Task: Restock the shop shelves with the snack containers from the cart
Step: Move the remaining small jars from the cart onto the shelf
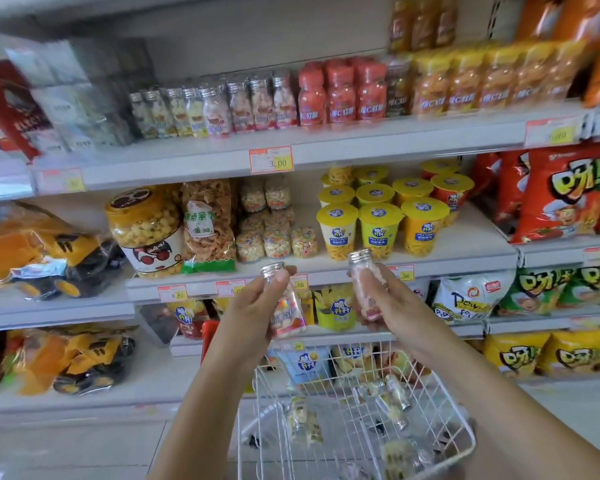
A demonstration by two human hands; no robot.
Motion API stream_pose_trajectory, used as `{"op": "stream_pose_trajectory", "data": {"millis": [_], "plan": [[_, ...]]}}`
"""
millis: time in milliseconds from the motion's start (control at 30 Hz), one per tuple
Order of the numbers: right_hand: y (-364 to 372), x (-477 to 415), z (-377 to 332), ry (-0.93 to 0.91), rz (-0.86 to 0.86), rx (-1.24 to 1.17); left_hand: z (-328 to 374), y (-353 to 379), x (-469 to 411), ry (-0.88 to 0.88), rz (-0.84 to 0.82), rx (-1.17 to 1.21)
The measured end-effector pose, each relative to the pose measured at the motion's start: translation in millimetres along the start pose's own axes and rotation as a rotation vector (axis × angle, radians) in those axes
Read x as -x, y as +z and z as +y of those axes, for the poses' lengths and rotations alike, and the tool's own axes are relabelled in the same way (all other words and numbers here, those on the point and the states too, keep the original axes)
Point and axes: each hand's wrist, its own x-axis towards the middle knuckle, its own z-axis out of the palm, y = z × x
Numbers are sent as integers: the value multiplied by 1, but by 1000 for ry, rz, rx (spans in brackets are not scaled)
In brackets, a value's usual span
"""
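Left hand [255,304] curls its fingers round a small silver-capped snack bottle [288,315], held tilted, cap up. The right hand [394,301] grips a second, pinkish bottle [363,285] the same way. Both are raised above the white wire cart [466,441], where more bottles [392,400] lie loose on their sides. Matching bottles [222,105] stand in a tight row on the upper shelf [361,150], well above the hands. The likely trouble is at that row. The bottles are narrow and tall, packed close, so a nudge while sliding in a new one could topple several. Placing both at once leaves no free hand to steady anything. A loose hold on smooth plastic could also let one drop into the cart.
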Motion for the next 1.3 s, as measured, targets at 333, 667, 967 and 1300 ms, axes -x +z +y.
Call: {"op": "stream_pose_trajectory", "data": {"millis": [333,667,967,1300], "plan": [[12,-20,-88,-183,4,178,85,-15,-42,268,149,-232],[37,-123,-225,-735,212,824,197,-34,-136,513,377,-452],[78,-203,-258,-519,199,1406,229,-39,-207,600,249,-1127],[90,-226,-234,-494,340,1278,224,-55,-240,651,396,-1482]]}}
